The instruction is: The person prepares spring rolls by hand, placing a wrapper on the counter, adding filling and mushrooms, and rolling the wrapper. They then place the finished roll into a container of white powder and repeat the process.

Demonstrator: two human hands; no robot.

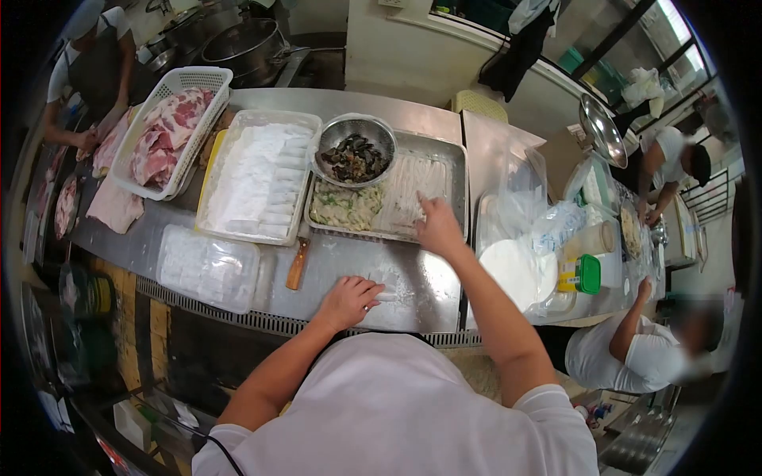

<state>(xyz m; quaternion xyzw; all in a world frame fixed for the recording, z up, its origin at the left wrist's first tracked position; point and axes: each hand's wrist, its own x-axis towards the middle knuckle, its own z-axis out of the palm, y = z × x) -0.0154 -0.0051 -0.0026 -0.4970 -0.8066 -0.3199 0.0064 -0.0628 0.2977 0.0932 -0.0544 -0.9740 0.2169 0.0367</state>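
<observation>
My left hand [349,304] lies on the steel table with its fingers bent over one end of a small white roll [386,294]. White powder is scattered around the roll. My right hand [439,228] reaches over the near rim of a metal tray [454,170]; its index finger is stretched out to the whitish smeared part, and nothing shows in its fingers. A pale filling with green bits [345,208] fills the tray's left side. A perforated steel bowl [389,131] of dark pieces sits over the tray's back left corner.
Left of the tray are a white tray of powdered rolls [274,170], a lidded plastic box [208,268], a wooden-handled tool [297,266] and a basket of raw meat [173,131]. Plastic bags [556,226] and a green-lidded tub [586,274] stand right. Other people work at both sides.
</observation>
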